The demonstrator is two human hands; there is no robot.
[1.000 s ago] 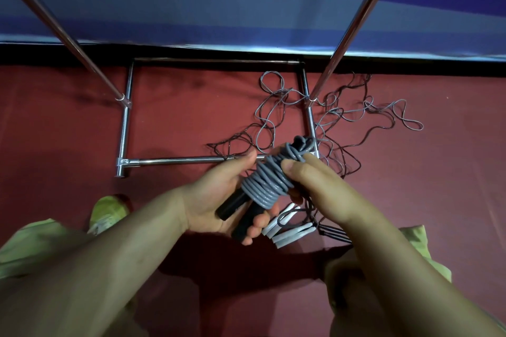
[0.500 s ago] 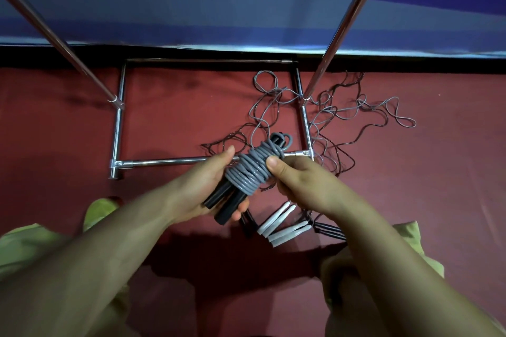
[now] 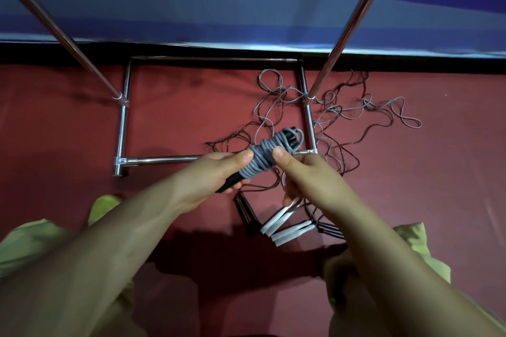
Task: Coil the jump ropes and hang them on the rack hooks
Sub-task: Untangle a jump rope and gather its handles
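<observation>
Above the red floor, both hands hold a coiled rope.

Behind them stands the chrome rack, with loose ropes tangled across its right side. The left hand grips the black handles, thumb on the grey coil; the right hand pinches the coil's other side. White handles lie below.

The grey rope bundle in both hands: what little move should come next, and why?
Probably tuck in the last loop. The grey rope is wound tightly round its black handles, held by the left hand and right hand, but one loop sticks out loose at the far end.
</observation>
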